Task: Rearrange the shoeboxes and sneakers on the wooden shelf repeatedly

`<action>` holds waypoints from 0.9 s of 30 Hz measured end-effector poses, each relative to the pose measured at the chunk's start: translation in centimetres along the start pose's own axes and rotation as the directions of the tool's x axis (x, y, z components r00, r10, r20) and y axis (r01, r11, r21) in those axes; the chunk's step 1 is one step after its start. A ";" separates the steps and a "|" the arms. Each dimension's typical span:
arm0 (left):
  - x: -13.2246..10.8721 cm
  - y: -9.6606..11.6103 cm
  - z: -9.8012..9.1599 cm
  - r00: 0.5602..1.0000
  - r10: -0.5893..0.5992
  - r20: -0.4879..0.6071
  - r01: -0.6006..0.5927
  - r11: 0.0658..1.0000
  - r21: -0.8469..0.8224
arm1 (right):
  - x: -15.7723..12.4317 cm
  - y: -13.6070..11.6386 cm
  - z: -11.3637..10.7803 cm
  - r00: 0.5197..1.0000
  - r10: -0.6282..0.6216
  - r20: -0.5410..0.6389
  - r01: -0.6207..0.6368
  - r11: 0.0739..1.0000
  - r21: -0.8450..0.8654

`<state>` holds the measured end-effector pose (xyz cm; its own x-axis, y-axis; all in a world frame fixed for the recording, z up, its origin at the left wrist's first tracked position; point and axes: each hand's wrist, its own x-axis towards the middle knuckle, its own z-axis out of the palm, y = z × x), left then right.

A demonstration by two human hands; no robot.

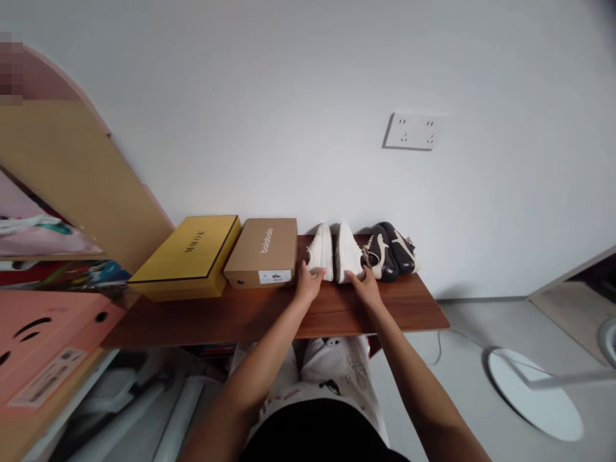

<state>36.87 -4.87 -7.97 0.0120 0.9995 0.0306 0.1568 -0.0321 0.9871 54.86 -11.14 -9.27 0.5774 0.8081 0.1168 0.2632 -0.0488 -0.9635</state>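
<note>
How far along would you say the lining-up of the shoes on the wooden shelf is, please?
Looks done: yellow box, brown box and dark shoes sit in a row by the wall. In hand: left hand and right hand touch the white sneakers' heels. Left: releasing them.

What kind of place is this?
Probably a home room or entryway: a wooden shelf against a wall holds white sneakers, dark shoes and shoe boxes, under a wall socket.

Both forearms are bare, with no sleeves, watch or rings showing on the left hand (308, 282) or the right hand (366, 285). Below them the person wears a white garment (337, 372) printed with small dark and reddish marks. Beneath that is plain black clothing (317, 433).
</note>
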 end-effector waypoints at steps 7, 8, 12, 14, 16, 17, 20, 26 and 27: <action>3.1 1.6 -1.0 0.975 0.053 0.217 -0.091 0.981 0.169 | 2.8 -1.8 -0.8 0.940 -0.143 0.311 0.169 0.984 -0.061; 3.1 2.3 -1.3 0.970 0.081 0.230 -0.146 0.949 0.280 | 3.1 -2.3 -1.1 0.926 -0.162 0.341 0.219 0.966 -0.135; 2.7 5.0 -1.2 0.915 0.136 0.380 -0.375 0.636 0.674 | 3.9 -4.8 -1.5 0.881 -0.100 0.463 0.386 0.717 -0.580; 2.4 5.9 -0.6 0.879 0.125 0.459 -0.462 0.454 0.761 | 4.1 -6.0 -1.2 0.855 -0.061 0.515 0.458 0.556 -0.694; 2.0 6.2 0.1 0.856 0.105 0.506 -0.510 0.326 0.796 | 4.2 -7.0 -0.8 0.829 -0.026 0.559 0.511 0.441 -0.738; 1.9 6.2 0.4 0.852 0.093 0.516 -0.519 0.286 0.805 | 4.2 -7.3 -0.6 0.818 -0.006 0.575 0.529 0.401 -0.748; 1.6 6.1 1.2 0.850 0.063 0.524 -0.523 0.227 0.822 | 4.1 -8.2 0.1 0.795 0.044 0.605 0.557 0.342 -0.757; 1.9 6.1 1.8 0.844 0.076 0.530 -0.534 0.193 0.823 | 4.0 -8.9 1.2 0.791 0.108 0.603 0.544 0.327 -0.772; 2.0 6.1 1.9 0.844 0.079 0.530 -0.535 0.190 0.823 | 4.0 -8.9 1.4 0.790 0.112 0.603 0.545 0.325 -0.773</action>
<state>39.70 -3.10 -2.19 0.5461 0.8375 0.0202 0.8365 -0.5464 0.0424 53.71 -6.65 -0.54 0.0191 0.9868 -0.1606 0.9976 -0.0295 -0.0629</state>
